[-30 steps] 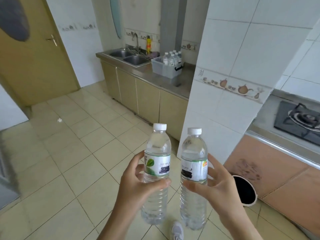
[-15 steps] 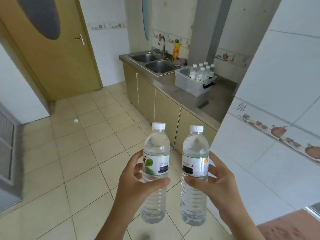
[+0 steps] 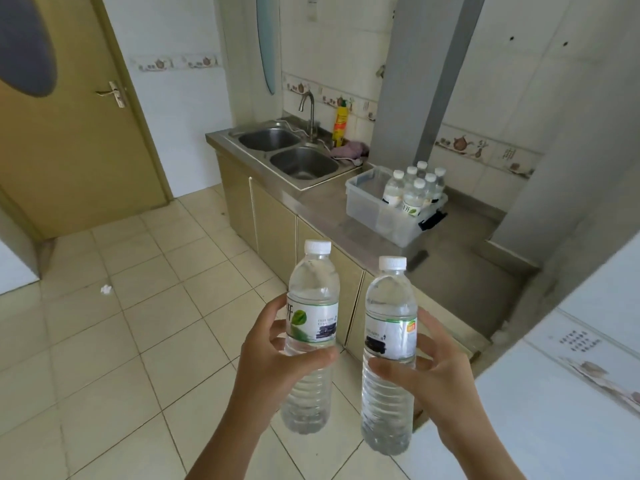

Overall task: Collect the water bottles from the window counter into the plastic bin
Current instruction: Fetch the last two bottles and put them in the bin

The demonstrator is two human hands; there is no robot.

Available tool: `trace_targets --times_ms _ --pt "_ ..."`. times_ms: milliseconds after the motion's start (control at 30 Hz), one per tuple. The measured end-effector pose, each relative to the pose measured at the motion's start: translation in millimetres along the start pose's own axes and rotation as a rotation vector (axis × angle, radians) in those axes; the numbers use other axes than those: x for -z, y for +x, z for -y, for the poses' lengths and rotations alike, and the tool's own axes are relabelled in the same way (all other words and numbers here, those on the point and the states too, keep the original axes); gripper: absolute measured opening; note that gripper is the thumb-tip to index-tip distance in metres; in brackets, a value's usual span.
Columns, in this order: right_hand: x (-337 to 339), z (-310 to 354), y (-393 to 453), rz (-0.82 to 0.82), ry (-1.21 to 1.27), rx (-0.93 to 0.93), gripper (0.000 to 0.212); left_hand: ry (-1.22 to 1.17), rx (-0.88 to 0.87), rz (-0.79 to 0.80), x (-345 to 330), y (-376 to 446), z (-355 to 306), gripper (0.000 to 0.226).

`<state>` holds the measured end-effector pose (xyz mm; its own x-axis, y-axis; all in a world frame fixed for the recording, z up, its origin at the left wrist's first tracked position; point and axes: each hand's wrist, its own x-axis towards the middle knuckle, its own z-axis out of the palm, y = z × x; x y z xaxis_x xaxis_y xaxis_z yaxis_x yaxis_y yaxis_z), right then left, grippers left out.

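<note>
Compared with half a second ago, the plastic bin (image 3: 388, 206) and the sink (image 3: 287, 152) are seen nearer and more central, while both carried bottles are kept upright as before. One water bottle (image 3: 311, 327) is grasped around its label by the left hand (image 3: 277, 372), thumb across the front and fingers curled behind. A second bottle (image 3: 389, 348) is grasped the same way by the right hand (image 3: 440, 382). Neither grip is released. The bin is found at about one o'clock from the hands, on the steel worktop (image 3: 322, 209) just beside the sink, and six capped bottles (image 3: 415, 188) are already stood at its right end, with its left end left free.

For the step in hand, it is judged that the bottles should be carried level, brought over the free left end of the bin, and lowered base first. Release is best made only once each base is seated, so that the standing bottles are not knocked.
</note>
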<state>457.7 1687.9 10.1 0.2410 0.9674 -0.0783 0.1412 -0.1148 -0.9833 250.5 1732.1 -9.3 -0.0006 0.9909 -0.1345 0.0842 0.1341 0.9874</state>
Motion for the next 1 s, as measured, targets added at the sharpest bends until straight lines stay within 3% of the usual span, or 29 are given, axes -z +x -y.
trace_targets --times_ms 100,300,500,833,1000 --pt "-4.4 3.1 52.9 -0.033 0.005 -0.002 0.073 0.002 0.006 0.026 -8.4 55.4 -9.9 0.099" --pt "-0.6 -1.6 173.9 -0.065 0.02 0.006 0.079 -0.018 0.013 0.04 -42.9 172.3 -18.4 0.085" --pt "6.0 -2.0 311.4 -0.062 0.056 0.029 0.077 -0.019 0.0 0.049 -89.3 294.8 -37.3 0.086" --pt "31.4 41.5 492.9 -0.146 0.123 0.047 0.075 0.029 -0.176 0.165 -156.0 476.4 -102.7 0.089" --pt "39.1 56.8 574.5 -0.277 0.12 0.079 0.08 0.021 -0.263 0.241 -188.7 569.8 -124.5 0.083"
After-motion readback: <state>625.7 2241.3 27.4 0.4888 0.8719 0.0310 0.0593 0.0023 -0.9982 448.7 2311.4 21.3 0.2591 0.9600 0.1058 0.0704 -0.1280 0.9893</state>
